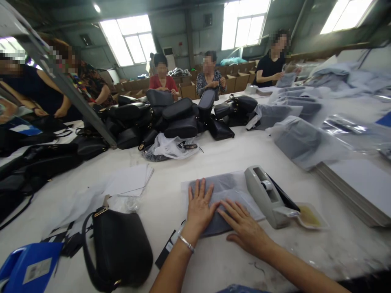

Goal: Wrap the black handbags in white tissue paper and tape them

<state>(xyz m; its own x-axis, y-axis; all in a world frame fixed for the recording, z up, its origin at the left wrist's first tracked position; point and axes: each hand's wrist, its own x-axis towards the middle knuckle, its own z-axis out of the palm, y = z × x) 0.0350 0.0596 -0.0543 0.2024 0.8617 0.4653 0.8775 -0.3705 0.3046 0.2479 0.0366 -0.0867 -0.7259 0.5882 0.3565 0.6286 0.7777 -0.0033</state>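
Observation:
My left hand (199, 206) lies flat with spread fingers on a dark item wrapped in a thin, whitish sheet or bag (227, 182). Beside it, my right hand (246, 228) rests on the lower right part of the same wrapped item, fingers stretched out; the two hands nearly meet at the left thumb. What the wrapping holds cannot be made out. A grey tape dispenser (263, 197) touches or stands close to the item's right side. By my left wrist lies a black tag (165, 252), partly hidden by the arm. A black handbag (122, 244) stands to the left.
Several black handbags (180, 116) are heaped across the table's far side. White sheets (128, 181) lie left, grey-white boards (360, 191) right, near wrapped bags (299, 138). A blue tape gun (30, 266) sits front left. A metal post (70, 89) slants down there. Several co-workers stand or sit beyond.

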